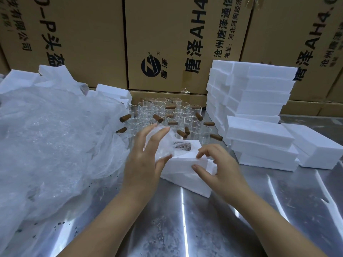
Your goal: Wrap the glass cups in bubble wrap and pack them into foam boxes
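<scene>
A white foam box (185, 169) lies open on the metal table in the middle. A glass cup wrapped in bubble wrap (166, 145), its brown wooden handle showing, sits at the box's cavity. My left hand (144, 156) holds the wrapped cup, thumb under it and fingers over its top. My right hand (219, 164) grips the near right corner of the foam box with thumb and fingertips. Behind stand several bare glass cups (167, 115) with brown wooden handles.
A large heap of bubble wrap (52, 138) covers the table's left side. Stacks of closed foam boxes (259, 101) fill the right and back right. Cardboard cartons (167, 43) wall off the back. Bare steel table (185, 229) lies in front.
</scene>
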